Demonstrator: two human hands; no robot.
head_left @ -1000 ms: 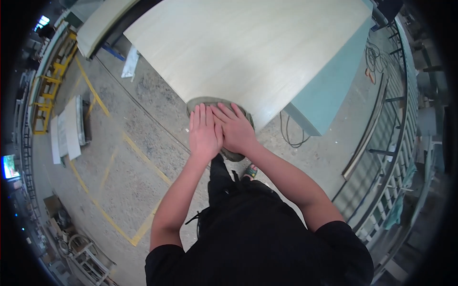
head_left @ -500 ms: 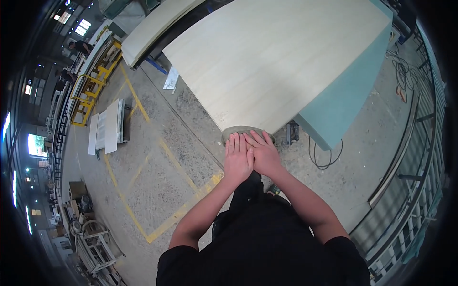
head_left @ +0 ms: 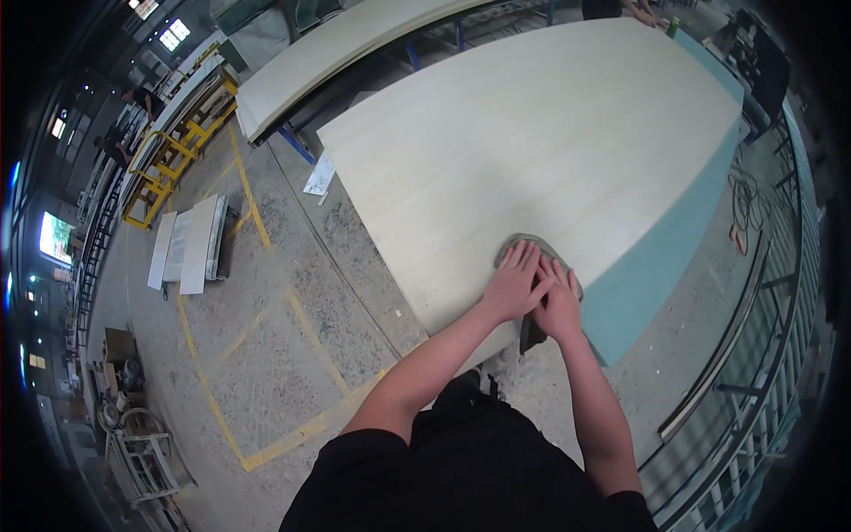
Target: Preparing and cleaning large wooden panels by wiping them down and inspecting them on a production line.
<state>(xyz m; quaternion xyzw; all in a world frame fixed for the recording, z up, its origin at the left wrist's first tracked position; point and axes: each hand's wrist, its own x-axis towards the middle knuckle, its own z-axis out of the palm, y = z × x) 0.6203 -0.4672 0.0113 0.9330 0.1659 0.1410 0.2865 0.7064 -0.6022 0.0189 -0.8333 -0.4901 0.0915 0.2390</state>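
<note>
A grey-green cloth pad lies on a large pale wooden board near its right edge. My left hand is flat on the pad, fingers stretched forward. Beside it, touching at the thumbs, my right hand presses on the pad's right part with its fingers extended. Both palms hide most of the pad. Under the board's right side a teal sheet sticks out.
Another long board stack stands at the back left on blue legs. A low stack of panels is on the floor at left. Coiled cables and a metal rack are at right. Another person's hand shows beyond the board's far end.
Both hands and the pad have moved forward and right, from the board's near corner onto its surface near the right edge. The view has shifted, and a person's hand now shows at the far end.
</note>
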